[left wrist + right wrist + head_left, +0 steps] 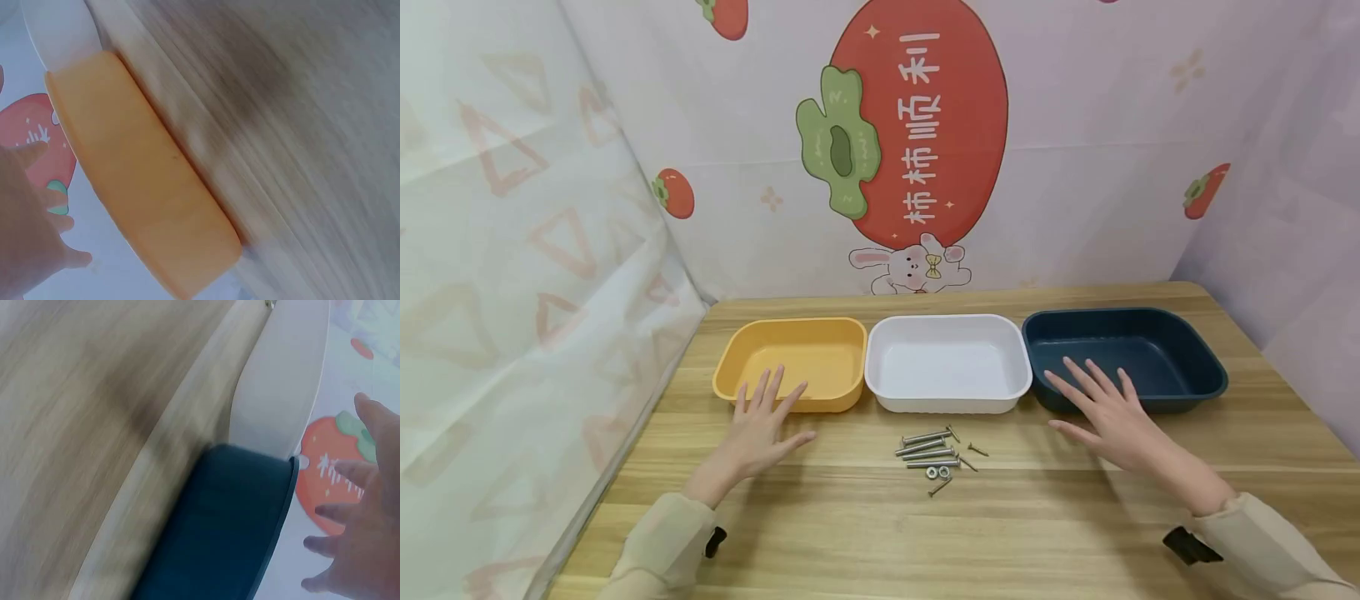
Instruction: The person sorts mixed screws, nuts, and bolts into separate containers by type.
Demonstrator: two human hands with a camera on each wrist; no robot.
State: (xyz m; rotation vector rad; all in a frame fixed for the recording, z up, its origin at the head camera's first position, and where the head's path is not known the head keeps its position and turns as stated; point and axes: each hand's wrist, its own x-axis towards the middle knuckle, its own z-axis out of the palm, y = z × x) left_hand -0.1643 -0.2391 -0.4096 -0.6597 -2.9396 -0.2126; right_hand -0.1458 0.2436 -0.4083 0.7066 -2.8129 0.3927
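My left hand (756, 435) has its fingers spread near the front edge of a yellow tray (741, 396) and holds nothing. On the other side my right hand (1112, 421), also with spread fingers and nothing in it, hovers by the front rim of a dark blue tray (1195, 392). A white tray (947, 403) stands between these two. In front of it lie several long bolts (931, 454), two hex nuts (932, 472) and several small screws (940, 487). The left wrist view shows the yellow tray's side (144, 175); the right wrist view shows the dark blue tray's wall (219, 525).
The three trays form a row along the back of the wooden table (880, 542). Behind them hangs a printed cloth (760, 242) with a large persimmon, and more cloth (512, 333) covers the left side. Black bands (1191, 546) sit at the sleeves.
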